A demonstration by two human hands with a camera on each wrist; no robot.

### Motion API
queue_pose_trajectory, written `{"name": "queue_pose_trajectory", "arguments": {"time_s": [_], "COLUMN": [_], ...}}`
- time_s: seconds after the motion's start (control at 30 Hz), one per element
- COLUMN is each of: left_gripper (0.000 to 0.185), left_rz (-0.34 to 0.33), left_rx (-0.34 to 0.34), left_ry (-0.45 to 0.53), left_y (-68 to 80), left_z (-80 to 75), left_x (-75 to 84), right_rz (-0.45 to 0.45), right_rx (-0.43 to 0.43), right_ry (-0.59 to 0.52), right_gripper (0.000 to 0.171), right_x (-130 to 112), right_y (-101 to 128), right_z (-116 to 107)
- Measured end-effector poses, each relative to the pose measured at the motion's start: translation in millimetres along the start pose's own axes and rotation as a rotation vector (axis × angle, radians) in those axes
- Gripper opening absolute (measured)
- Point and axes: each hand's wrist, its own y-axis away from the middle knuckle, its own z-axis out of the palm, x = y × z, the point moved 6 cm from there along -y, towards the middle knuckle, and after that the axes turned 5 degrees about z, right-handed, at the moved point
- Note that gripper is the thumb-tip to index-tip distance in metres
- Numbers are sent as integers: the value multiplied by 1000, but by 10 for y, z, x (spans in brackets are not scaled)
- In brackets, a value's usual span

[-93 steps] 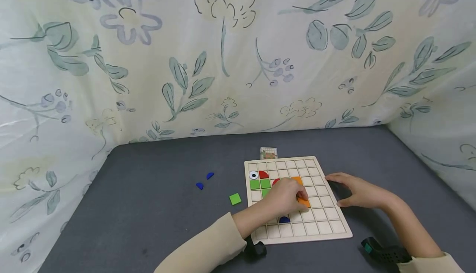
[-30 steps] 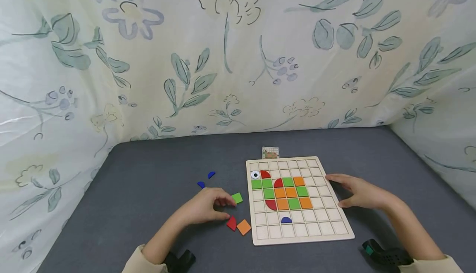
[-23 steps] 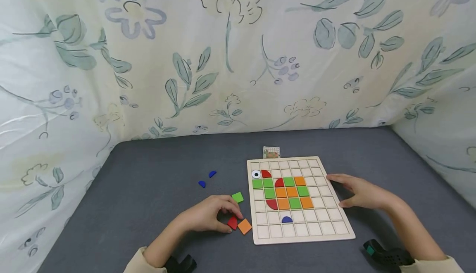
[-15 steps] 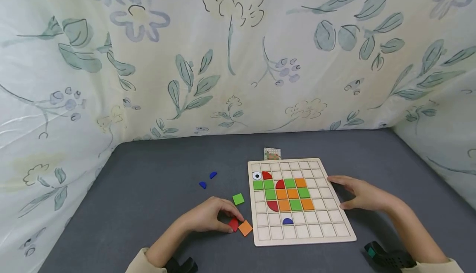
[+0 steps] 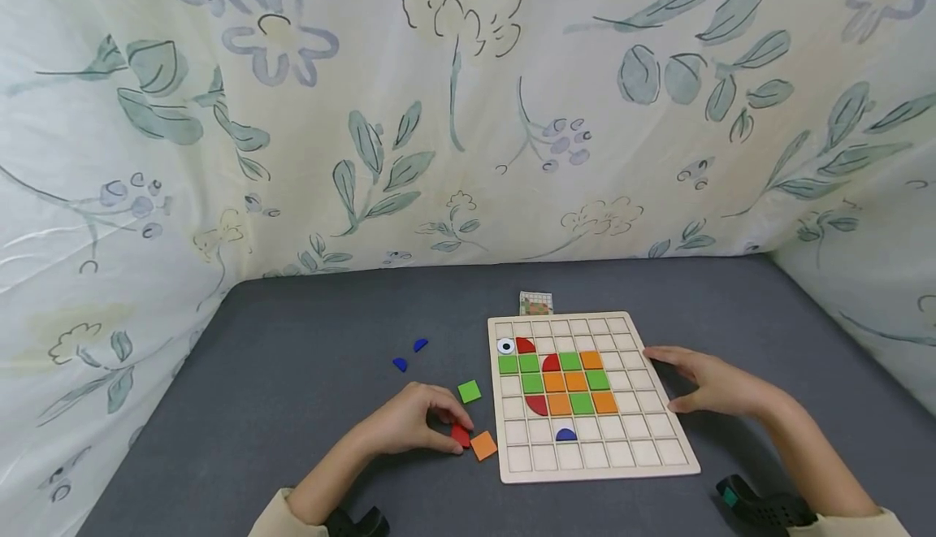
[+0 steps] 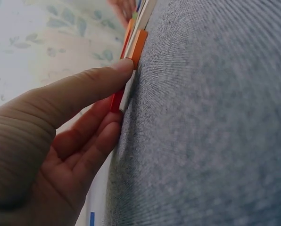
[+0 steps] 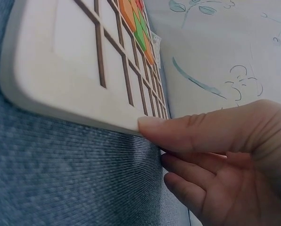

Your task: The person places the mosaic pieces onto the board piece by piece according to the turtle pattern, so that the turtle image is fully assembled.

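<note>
A grey worktop (image 5: 307,374) is backed by a floral curtain (image 5: 439,114). Two blue half-round pieces (image 5: 409,354) are seen left of centre, with a green square tile (image 5: 470,391) nearer. A small printed card (image 5: 535,304) is laid at the far side, flat on the cloth.

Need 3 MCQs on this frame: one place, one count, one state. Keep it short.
1. Where is the loose green square?
A. on the board
B. on the cloth left of the board
C. in the right hand

2. How many orange squares sit on the board?
A. two
B. four
C. five

3. What is the left hand doing?
A. pinching the red piece
B. lying flat and idle
C. lifting the board

Answers:
1 B: it lies on the grey cloth off the board's left edge.
2 C: one, two and two in three rows.
3 A: its fingers close on the red piece beside a loose orange square.
</note>
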Motion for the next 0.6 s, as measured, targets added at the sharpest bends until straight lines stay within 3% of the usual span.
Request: {"name": "queue_pose_trajectory", "arguments": {"time_s": [0.2,0.43,0.6], "left_gripper": [26,29,29], "left_rz": [-10,-31,-25], "left_rx": [23,97,99], "left_ry": [-31,-123,-172], "left_y": [-10,-27,-108], "left_z": [-59,-233,-256], "left_x": [27,122,180], "right_rz": [-5,-4,-11], "right_rx": [0,5,9], "right_ry": [-13,-7,-3], "right_gripper": [84,85,84], "right_x": [6,3,9], "right_y": [0,-6,-5], "right_z": [-2,-1,1]}}
